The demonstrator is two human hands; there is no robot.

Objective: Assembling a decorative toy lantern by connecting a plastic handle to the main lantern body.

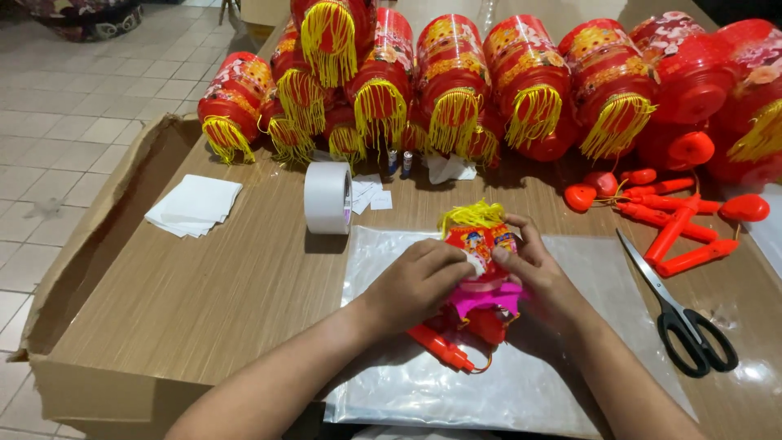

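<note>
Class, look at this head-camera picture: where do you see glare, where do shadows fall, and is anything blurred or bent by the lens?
Head view: glare whitens the clear plastic sheet and the table at its lower right corner; the tape roll casts a short shadow toward the viewer; both hands, left hand and right hand, look sharp; the floor tile lines bow slightly near the left edge.

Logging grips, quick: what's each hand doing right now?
Left hand: closed, pinching the small red lantern.
Right hand: closed, gripping the same lantern.
</note>
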